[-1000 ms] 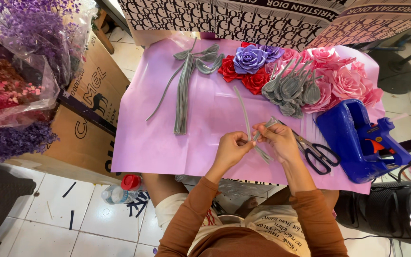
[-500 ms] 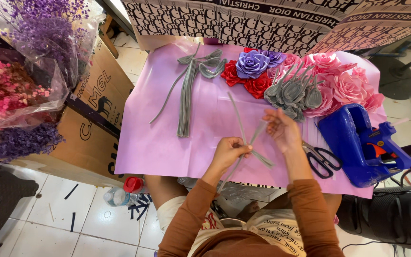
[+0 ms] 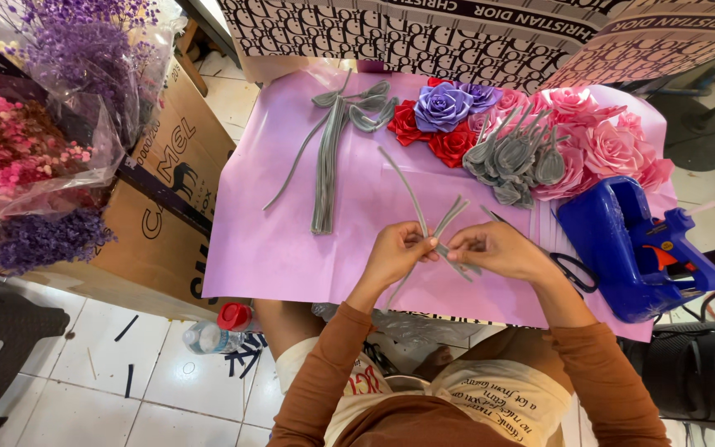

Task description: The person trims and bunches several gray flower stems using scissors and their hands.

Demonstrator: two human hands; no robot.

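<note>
Grey pipe-cleaner leaf, part-bent, at the near edge of the lilac-papered table [image 3: 291, 248]

Left hand [image 3: 395, 252] and right hand [image 3: 498, 248] each keep a closed grip on the fuzzy grey pipe-cleaner stems [image 3: 444, 223]; finished grey looped leaves [image 3: 515, 157] and satin ribbon roses [image 3: 444, 108] lie at the far edge, straight stems [image 3: 324, 174] unshaped.

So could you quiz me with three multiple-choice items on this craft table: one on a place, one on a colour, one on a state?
1. Where is the glue gun?
A. by the right hand
B. by the left hand
C. on the floor

2. What colour is the sheet covering the table?
A. green
B. lilac
C. white

3. What are both hands doing?
A. resting flat
B. pinching grey strips
C. holding scissors

Answers: 1 A, it lies at the table's right edge; 2 B, pale purple throughout; 3 B, fingers close on the strips.
</note>
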